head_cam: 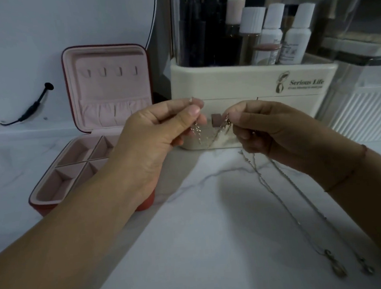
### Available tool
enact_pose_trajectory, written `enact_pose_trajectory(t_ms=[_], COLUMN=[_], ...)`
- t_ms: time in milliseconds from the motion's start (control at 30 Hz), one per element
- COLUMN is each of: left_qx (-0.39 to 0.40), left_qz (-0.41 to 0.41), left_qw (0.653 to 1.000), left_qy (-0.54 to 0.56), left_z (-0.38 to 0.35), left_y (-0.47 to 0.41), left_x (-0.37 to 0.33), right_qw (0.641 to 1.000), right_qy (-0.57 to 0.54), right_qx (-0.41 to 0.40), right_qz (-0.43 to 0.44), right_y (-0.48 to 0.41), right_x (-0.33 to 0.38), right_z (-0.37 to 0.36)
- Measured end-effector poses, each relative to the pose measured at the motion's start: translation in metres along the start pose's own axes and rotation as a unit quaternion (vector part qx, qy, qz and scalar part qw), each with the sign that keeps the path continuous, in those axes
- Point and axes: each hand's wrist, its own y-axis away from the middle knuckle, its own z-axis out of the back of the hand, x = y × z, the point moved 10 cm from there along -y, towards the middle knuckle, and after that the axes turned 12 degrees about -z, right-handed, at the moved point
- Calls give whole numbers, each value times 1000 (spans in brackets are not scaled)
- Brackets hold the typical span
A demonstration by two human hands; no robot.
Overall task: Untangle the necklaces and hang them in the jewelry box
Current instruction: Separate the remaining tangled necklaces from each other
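Dim, cool, flat light, soft shadow on the marble counter point(191, 234), slight blur, wide-angle bending at edges.

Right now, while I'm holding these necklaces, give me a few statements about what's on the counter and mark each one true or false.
1. The jewelry box is open. True.
2. A necklace already hangs on the hooks inside it. False: all four hooks are bare.
3. The left hand and the right hand both pinch the chains. True.
4. The chains hang clear of the countertop. False: their long ends trail across it, and the pendants lie on it.
5. The bottles stand in the organiser behind the hands. True.
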Motion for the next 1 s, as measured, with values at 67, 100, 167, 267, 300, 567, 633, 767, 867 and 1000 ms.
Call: enact_pose_trajectory(t_ms=[67,100,167,267,300,567,633,767,867,1000], left_qx=[17,19,20,16,15,45,43,24,19,14], left_qz=[12,18,25,34,35,30,29,31,40,52], left_qw=[1000,999,999,998,998,998,998,999,998,997], left_qy=[17,25,35,52,56,44,30,18,36,57], left_z=[-7,-8,-9,-9,-10,-15,-14,-10,-9,-9], left_y=[2,2,3,3,4,5,5,4,5,5], left_x=[3,5,6,7,7,5,5,7,9,11], right_qw=[1000,1000,1000,999,999,991,991,993,992,992], right_qy=[17,24,22,28,37,128,126,115,122,115], right_qx=[-1,-4,-1,16,22,32,30,25,18,42], right_qz=[-4,-5,-6,0,5,28,31,17,16,28], right_y=[-1,-1,-1,0,0,4,5,4,4,6], right_x=[-2,-2,-3,-1,-1,1,1,-1,-1,1], right_z=[-1,-1,-2,-7,-10,-24,-26,-23,-21,-26])
